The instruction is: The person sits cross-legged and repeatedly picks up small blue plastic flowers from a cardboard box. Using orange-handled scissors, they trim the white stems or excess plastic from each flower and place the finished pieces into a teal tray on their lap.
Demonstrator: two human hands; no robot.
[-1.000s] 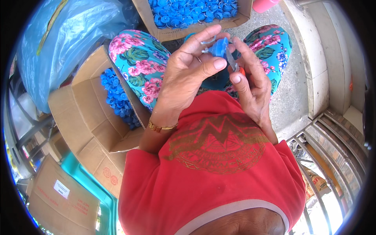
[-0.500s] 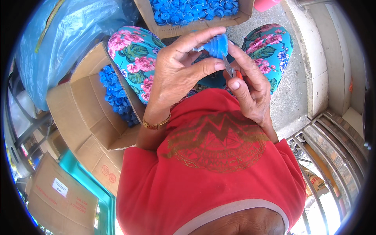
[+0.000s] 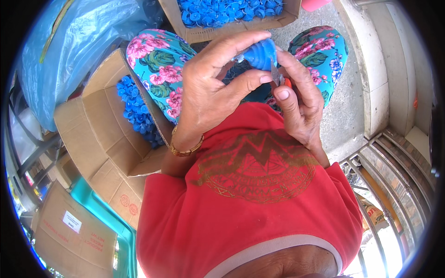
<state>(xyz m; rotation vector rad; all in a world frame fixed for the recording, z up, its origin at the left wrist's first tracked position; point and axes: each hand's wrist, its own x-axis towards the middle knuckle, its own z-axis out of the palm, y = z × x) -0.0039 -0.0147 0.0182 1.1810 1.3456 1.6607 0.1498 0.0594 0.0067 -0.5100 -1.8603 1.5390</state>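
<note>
A small blue plastic part [image 3: 260, 55], round and stepped like a ribbed cone, is pinched between the thumb and index finger of my left hand [image 3: 218, 78]. My right hand [image 3: 301, 90] grips a small knife [image 3: 276, 74] with a short metal blade and an orange-red handle, mostly hidden in the fingers. The blade lies against the wide rim of the blue part, and my right index fingertip touches that rim too. Both hands are close together above my lap.
An open cardboard box [image 3: 111, 120] at the left holds many blue parts [image 3: 136, 109]. Another cardboard box [image 3: 199, 34] at the far side contains more blue pieces [image 3: 232, 11]. Blue plastic sheeting [image 3: 88, 51] lies far left. Metal railings [image 3: 389, 185] stand at the right.
The blue part has tilted and shifted slightly right in my left fingers. The knife and my right hand have moved a little to the right with it.
</note>
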